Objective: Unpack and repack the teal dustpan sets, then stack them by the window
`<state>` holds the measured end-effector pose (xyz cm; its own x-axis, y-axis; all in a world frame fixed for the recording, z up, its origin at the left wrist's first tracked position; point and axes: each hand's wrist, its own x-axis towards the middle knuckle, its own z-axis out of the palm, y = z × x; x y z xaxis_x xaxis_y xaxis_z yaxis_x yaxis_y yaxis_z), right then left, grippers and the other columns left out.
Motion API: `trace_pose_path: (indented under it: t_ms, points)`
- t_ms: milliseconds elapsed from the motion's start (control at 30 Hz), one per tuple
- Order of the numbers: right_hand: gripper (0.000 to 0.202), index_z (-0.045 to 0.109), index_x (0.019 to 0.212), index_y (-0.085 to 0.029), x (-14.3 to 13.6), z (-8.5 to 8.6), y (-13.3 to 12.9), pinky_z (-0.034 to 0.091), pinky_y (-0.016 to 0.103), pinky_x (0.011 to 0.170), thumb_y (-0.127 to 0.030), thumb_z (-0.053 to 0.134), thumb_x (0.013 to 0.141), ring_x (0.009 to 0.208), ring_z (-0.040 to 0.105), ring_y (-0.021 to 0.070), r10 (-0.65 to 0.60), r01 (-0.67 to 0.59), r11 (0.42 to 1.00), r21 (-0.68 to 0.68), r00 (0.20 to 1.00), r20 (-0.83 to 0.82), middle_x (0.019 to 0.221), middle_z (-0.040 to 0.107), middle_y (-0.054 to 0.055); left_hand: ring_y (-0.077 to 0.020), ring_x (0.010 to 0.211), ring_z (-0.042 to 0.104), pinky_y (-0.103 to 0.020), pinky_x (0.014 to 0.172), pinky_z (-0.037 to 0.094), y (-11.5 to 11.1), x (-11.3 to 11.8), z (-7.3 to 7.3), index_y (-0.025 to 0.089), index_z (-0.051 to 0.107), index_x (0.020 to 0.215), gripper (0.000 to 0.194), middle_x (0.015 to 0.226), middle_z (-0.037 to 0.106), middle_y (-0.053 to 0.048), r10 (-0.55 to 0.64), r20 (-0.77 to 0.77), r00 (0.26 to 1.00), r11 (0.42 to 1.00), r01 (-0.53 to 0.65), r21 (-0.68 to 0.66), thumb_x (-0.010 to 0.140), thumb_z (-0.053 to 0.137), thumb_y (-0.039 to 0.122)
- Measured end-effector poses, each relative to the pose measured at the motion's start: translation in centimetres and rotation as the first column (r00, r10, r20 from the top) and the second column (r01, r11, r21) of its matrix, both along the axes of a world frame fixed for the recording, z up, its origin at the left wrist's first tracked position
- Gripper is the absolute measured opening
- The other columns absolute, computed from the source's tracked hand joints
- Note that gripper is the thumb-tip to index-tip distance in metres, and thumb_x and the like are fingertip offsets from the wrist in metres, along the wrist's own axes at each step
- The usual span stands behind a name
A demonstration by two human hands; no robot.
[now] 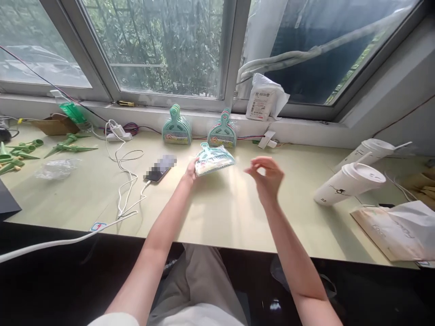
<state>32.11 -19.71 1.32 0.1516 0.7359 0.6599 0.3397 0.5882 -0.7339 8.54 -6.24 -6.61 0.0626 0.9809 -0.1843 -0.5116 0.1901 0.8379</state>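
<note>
My left hand (192,169) grips the left edge of a small mint-green dustpan and brush set (215,160) in clear plastic wrap, tilted just above the table. A pale label covers its lower part. To the right of it, apart from the set, my right hand (267,175) is raised over the table with thumb and forefinger curled into a pinch. Whatever may be between those fingertips is too small to make out. Behind, against the sill, stand two upright stacks of similar sets, a left stack (176,127) and a right stack (222,130).
A phone (159,169) with a white charging cable (127,185) lies left. Green plastic pieces (70,145) and a crumpled clear bag (57,169) are farther left. At right are two white cups (350,181) and a paper bag (390,231). A white package (261,102) leans by the window.
</note>
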Motion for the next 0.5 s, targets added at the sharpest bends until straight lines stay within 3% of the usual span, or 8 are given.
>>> trace_pose_path:
  t_ms: [100,267,367,500]
  points:
    - [0.031,0.072,0.087,-0.019,-1.9,-3.1,3.3,0.051,0.028,0.053,-0.048,0.073,0.073,0.053,0.057,0.0127,0.036,-0.054,0.985,-0.166,0.993,-0.112,0.074,0.069,0.002,-0.0293,0.090,0.070,-0.045,0.083,0.057,-1.6,1.9,-1.8,0.017,0.064,0.106,0.040,0.094,0.072,-0.012,-0.045,0.025,0.999,0.999,0.045,0.004,0.068,0.069,0.029]
    - [0.035,0.074,0.086,-0.018,-3.2,-9.0,6.6,0.051,0.029,0.056,-0.050,0.072,0.069,0.049,0.058,0.0134,-0.079,0.006,0.928,-0.372,0.980,-0.182,0.079,0.073,0.005,-0.0279,0.089,0.070,-0.046,0.083,0.056,-2.5,2.1,-2.5,0.022,0.062,0.109,0.047,0.097,0.072,-0.008,-0.046,0.009,0.999,0.996,0.045,0.081,0.064,0.074,0.024]
    - [0.032,0.074,0.085,-0.020,-2.9,-10.4,6.5,0.051,0.029,0.058,-0.048,0.071,0.070,0.049,0.061,0.0145,-0.052,-0.014,0.919,-0.394,0.986,-0.157,0.080,0.074,0.004,-0.0269,0.086,0.070,-0.043,0.082,0.056,-2.3,2.0,-2.5,0.022,0.063,0.102,0.041,0.092,0.072,-0.007,-0.048,-0.018,0.999,0.995,0.050,0.086,0.063,0.075,0.025]
    - [0.023,0.073,0.082,-0.023,-2.5,-10.6,6.2,0.051,0.029,0.063,-0.044,0.068,0.075,0.051,0.064,0.0155,-0.021,-0.022,0.921,-0.390,0.994,-0.106,0.083,0.075,0.002,-0.0243,0.083,0.070,-0.038,0.080,0.057,-2.1,2.3,-2.8,0.022,0.063,0.095,0.035,0.090,0.072,-0.005,-0.040,-0.036,0.999,0.993,0.043,0.109,0.063,0.077,0.027]
